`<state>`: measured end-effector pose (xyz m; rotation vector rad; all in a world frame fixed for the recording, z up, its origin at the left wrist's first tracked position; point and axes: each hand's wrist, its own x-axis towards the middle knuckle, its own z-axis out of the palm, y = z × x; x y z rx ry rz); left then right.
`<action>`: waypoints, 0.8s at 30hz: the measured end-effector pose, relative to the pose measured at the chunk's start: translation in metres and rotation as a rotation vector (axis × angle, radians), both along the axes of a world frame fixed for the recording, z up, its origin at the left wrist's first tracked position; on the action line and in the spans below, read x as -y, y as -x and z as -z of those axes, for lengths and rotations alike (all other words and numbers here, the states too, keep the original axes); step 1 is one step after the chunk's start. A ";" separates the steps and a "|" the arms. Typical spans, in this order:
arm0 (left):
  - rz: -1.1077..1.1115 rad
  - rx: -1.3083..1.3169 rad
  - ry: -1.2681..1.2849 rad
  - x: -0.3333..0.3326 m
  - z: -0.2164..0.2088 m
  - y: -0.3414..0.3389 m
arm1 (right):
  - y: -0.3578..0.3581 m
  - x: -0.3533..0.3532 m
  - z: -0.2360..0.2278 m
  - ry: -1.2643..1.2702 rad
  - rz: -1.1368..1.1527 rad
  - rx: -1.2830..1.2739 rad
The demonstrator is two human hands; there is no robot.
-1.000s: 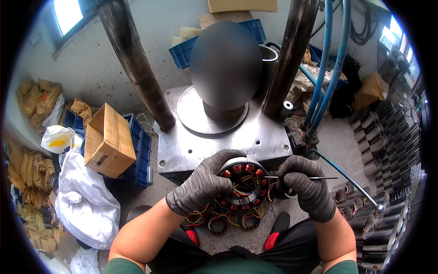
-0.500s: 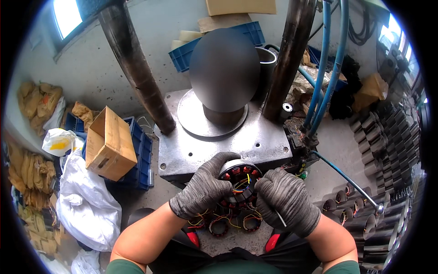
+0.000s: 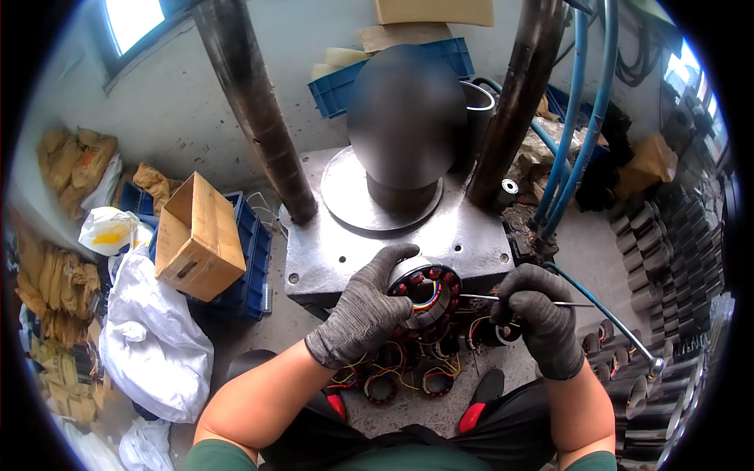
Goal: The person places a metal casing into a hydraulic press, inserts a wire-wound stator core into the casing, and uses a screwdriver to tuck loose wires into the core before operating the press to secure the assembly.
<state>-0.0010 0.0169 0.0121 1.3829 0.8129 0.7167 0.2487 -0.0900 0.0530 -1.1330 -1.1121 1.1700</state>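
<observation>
My left hand, in a grey knit glove, grips a ring-shaped motor stator by its left side. Red windings line the stator, and coloured lead wires curve inside its opening. To the right of it, my gloved right hand is closed around a thin metal rod. The rod lies nearly level, its left tip at the stator's right edge; whether they touch I cannot tell. On the floor below are several more stators with loose yellow and red wires.
Ahead stands a metal press bed with a round plate between two dark columns. A cardboard box sits on blue crates at left, beside a white sack. Metal cylinders are stacked at right, near a long-handled metal bar.
My right hand has moved right, away from the stator, and the rod has swung to nearly level. My left hand keeps hold of the stator. The whole view has shifted slightly.
</observation>
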 end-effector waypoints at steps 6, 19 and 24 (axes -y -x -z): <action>-0.009 -0.005 0.047 -0.002 -0.009 0.002 | 0.006 0.000 0.006 -0.241 -0.061 0.400; 0.012 -0.035 0.060 0.004 -0.015 0.001 | 0.029 -0.017 0.018 -0.596 -0.074 0.903; -0.017 -0.091 -0.046 0.011 -0.005 -0.002 | 0.025 -0.018 0.018 -0.501 -0.184 0.894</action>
